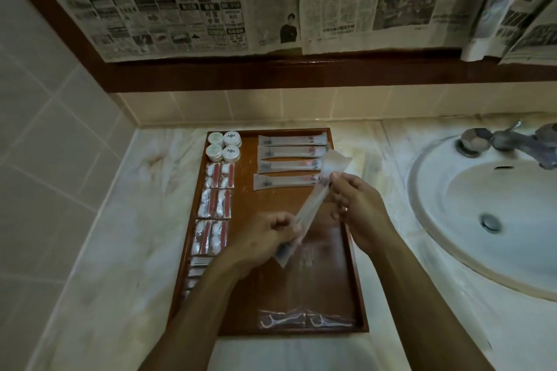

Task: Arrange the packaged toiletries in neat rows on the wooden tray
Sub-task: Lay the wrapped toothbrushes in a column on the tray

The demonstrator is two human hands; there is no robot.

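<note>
The toothbrush packet [313, 205], a long clear sleeve, was held up over the middle of the wooden tray [334, 280], tilted so its upper end leaned to the right and away from the person. The left hand [265, 238] had its fingers curled round the packet's lower end, and the right hand [358, 205] pinched it near the upper end, where the flat tip of the sleeve stuck out past the fingers.

Behind the raised packet, four matching packets [291, 161] lay flat in a row at the tray's far right, one below another and all lengthwise across the tray (the top two nearly touched). In the far left corner stood four small round white jars [223, 146], set two by two. Below them, along the left edge, ran paired packets with red strips [215, 202], three pairs in a column, and then a stack of small flat sachets [197, 268] partly hidden by the left forearm. At the near edge lay two clear packets of floss picks [306, 320], side by side.

The tray sat on a pale marble counter [120, 235], just beside a white sink [482, 205] with a metal tap [509, 141]. Newspaper sheets [271, 0] hung on the wall above.
</note>
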